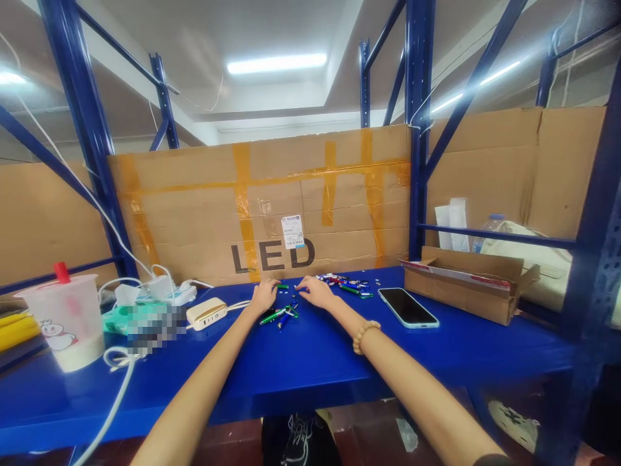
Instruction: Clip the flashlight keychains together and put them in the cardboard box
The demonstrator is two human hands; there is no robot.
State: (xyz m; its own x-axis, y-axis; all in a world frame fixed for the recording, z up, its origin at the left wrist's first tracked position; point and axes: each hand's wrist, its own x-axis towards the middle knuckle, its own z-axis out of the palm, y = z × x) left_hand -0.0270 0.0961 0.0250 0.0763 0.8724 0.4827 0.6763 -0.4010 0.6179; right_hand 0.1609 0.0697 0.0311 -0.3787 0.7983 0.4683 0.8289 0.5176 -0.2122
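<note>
My left hand (pixel 264 295) is closed over the blue shelf top, with the end of a slim green metallic tube (pixel 282 287) showing past its fingertips. Opposite it, my right hand (pixel 316 292) has thumb and forefinger brought together at a tiny piece too small to name. Just in front of both hands lies a small group of slim green and blue metallic tubes (pixel 275 316). Beyond my right hand spreads a pile of similar red, blue, green and silver pieces (pixel 350 285). A few tiny bits lie between the hands.
A phone (pixel 408 307) and an open cardboard box (pixel 460 285) sit to the right. Leftward are a white power bank (pixel 207 313), a power strip with cables (pixel 179 295) and a drink cup (pixel 68 323). A large cardboard sheet (pixel 204 220) stands behind, between blue posts.
</note>
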